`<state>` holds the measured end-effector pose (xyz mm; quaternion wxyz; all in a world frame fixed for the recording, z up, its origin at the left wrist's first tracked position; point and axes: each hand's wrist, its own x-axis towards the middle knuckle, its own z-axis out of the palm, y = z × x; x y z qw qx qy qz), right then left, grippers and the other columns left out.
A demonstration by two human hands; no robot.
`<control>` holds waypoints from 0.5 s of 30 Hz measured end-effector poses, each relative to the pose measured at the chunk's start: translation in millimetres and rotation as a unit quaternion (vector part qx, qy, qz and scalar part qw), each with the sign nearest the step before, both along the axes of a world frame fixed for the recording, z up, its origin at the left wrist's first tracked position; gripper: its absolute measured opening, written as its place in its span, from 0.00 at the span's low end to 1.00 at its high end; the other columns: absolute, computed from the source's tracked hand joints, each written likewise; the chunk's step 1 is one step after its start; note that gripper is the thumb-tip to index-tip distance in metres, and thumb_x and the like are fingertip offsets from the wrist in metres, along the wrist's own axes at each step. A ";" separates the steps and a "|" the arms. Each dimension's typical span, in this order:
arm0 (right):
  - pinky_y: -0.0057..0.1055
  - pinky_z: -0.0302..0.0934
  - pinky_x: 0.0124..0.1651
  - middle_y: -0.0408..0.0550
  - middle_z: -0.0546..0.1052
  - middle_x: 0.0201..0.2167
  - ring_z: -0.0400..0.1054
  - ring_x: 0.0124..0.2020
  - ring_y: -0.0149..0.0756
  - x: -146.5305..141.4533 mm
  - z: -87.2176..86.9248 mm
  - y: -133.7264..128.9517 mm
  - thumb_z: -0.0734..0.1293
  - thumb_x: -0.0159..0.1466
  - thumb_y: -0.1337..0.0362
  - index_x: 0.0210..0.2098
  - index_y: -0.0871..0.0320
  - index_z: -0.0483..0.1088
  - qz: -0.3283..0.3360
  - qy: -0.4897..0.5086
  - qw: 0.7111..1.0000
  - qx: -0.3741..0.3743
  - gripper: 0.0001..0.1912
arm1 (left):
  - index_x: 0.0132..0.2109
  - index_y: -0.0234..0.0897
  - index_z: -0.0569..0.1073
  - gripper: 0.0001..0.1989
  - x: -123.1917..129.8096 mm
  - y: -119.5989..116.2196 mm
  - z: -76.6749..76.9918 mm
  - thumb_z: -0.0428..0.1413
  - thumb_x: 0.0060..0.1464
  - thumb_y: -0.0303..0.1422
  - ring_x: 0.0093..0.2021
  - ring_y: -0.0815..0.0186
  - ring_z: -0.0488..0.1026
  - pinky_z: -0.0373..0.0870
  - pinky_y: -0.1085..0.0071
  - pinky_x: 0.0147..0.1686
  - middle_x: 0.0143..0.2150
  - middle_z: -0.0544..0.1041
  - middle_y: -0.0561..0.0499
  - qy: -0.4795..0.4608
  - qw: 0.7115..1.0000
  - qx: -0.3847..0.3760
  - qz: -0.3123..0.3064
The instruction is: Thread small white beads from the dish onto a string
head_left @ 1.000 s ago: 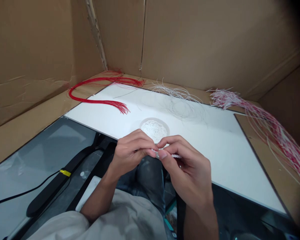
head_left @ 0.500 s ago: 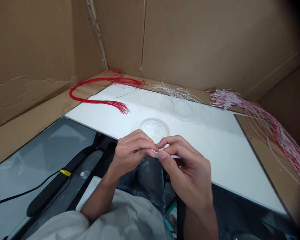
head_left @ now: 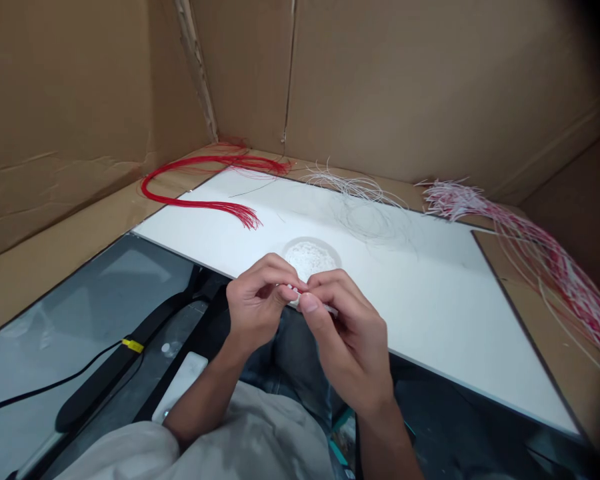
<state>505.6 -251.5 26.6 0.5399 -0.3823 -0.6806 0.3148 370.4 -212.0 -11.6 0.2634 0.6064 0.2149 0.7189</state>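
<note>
My left hand (head_left: 255, 303) and my right hand (head_left: 353, 333) meet just in front of the white table's near edge, fingertips almost touching. Both are closed in a pinch on a small white knobbly strip (head_left: 295, 300). Part of it shows between the fingertips, and a bit sticks out under my right fingers; the rest is hidden and its exact kind is too small to tell. Right behind the hands is a round shallow dish (head_left: 337, 256) holding many tiny white pieces (head_left: 307, 257).
A bundle of red wires (head_left: 153, 190) curves over the white table's (head_left: 440, 293) far left corner. Loose white wires (head_left: 355, 190) lie at the back. Mixed red and white wires (head_left: 545, 247) run along the right side. Cardboard walls (head_left: 405, 87) enclose the table.
My right hand has moved left and slightly inward, and the left hand has shifted a little left. Both keep pinching the white strip, more of which shows between the fingertips.
</note>
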 end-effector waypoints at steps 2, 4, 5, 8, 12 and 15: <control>0.29 0.64 0.36 0.47 0.75 0.36 0.70 0.36 0.32 -3.9 -1.6 0.2 0.62 0.75 0.61 0.32 0.55 0.74 0.014 0.020 1.000 -0.013 0.15 | 0.38 0.39 0.82 0.10 0.9 -0.3 -1.4 0.63 0.63 0.40 0.32 0.70 0.74 0.71 0.73 0.31 0.32 0.77 0.50 -0.016 1.000 -0.011 -0.012; 0.30 0.65 0.37 0.47 0.75 0.35 0.68 0.33 0.32 -8.4 -3.7 -0.3 0.58 0.77 0.58 0.32 0.55 0.73 0.022 0.048 0.998 -0.042 0.20 | 0.38 0.39 0.82 0.09 2.2 -0.5 -2.1 0.63 0.63 0.39 0.34 0.70 0.74 0.72 0.73 0.32 0.33 0.76 0.51 -0.033 0.999 -0.012 -0.020; 0.30 0.64 0.35 0.46 0.75 0.34 0.66 0.30 0.31 -10.8 -4.9 -0.9 0.57 0.77 0.56 0.33 0.55 0.73 0.024 0.061 0.996 -0.062 0.21 | 0.39 0.39 0.82 0.09 2.9 -0.8 -2.2 0.63 0.63 0.40 0.33 0.70 0.74 0.72 0.74 0.31 0.33 0.76 0.51 -0.044 0.999 -0.013 -0.025; 0.29 0.61 0.32 0.44 0.75 0.30 0.64 0.27 0.31 -18.7 -8.2 -3.2 0.56 0.77 0.53 0.36 0.55 0.72 0.025 0.090 0.988 -0.127 0.21 | 0.39 0.39 0.81 0.11 5.2 -2.0 -1.7 0.62 0.64 0.41 0.28 0.74 0.71 0.68 0.79 0.22 0.35 0.74 0.52 -0.070 0.997 -0.020 -0.037; 0.27 0.61 0.30 0.42 0.75 0.27 0.66 0.27 0.30 -27.4 -12.1 -4.9 0.58 0.77 0.53 0.37 0.54 0.70 0.006 0.129 0.980 -0.152 0.18 | 0.37 0.39 0.81 0.12 7.1 -3.3 -0.8 0.62 0.63 0.43 0.26 0.76 0.70 0.66 0.79 0.20 0.35 0.74 0.52 -0.073 0.997 -0.026 -0.022; 0.24 0.61 0.26 0.41 0.75 0.27 0.68 0.25 0.29 -30.9 -14.4 -3.7 0.59 0.76 0.52 0.41 0.53 0.66 -0.019 0.182 0.972 -0.147 0.13 | 0.36 0.39 0.80 0.13 8.6 -3.4 -0.5 0.63 0.62 0.43 0.28 0.74 0.72 0.71 0.77 0.25 0.34 0.74 0.52 -0.071 0.997 -0.025 -0.004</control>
